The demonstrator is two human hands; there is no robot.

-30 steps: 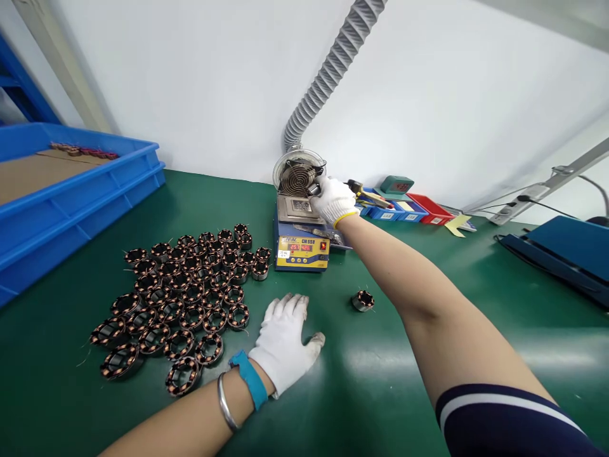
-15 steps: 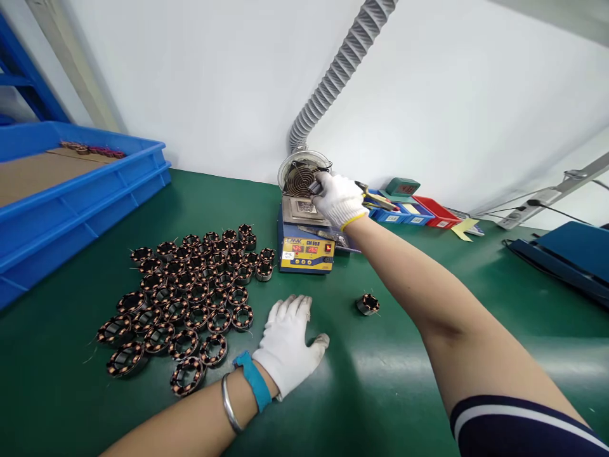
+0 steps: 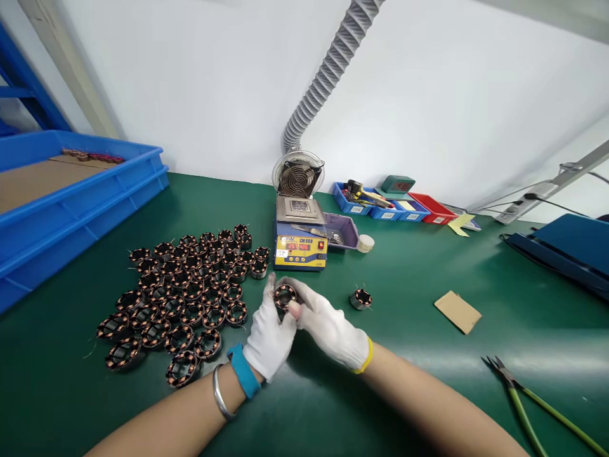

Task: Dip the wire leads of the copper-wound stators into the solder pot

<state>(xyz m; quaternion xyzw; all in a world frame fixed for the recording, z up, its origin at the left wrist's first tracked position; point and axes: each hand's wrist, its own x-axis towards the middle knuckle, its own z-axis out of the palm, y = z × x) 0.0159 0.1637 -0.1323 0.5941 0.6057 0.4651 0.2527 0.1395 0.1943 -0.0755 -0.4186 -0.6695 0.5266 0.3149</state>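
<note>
Both gloved hands meet over the bench in front of the yellow-and-blue solder pot (image 3: 301, 252). Between them is a motor stator (image 3: 285, 296), a dark ring with copper windings. My right hand (image 3: 330, 327) wraps round its far and right side, thumb on the near edge. On the stator's left side, my left hand (image 3: 271, 333) closes against it with thumb and fingers. To the left stand many similar stators (image 3: 193, 289) in a close group. A single stator (image 3: 360, 298) with short wire ends sits right of my hands.
A fan (image 3: 299, 179) and grey hose (image 3: 328, 70) stand behind the pot. A purple tray (image 3: 349, 230) and white round item (image 3: 365, 243) sit beside it. Rightward lie small bins (image 3: 435, 209), cardboard (image 3: 457, 311) and green-handled pliers (image 3: 516, 387). A blue crate (image 3: 80, 209) is at left.
My right hand has come back from above the solder pot with the stator. My left hand, flat on the bench before, has closed onto that stator.
</note>
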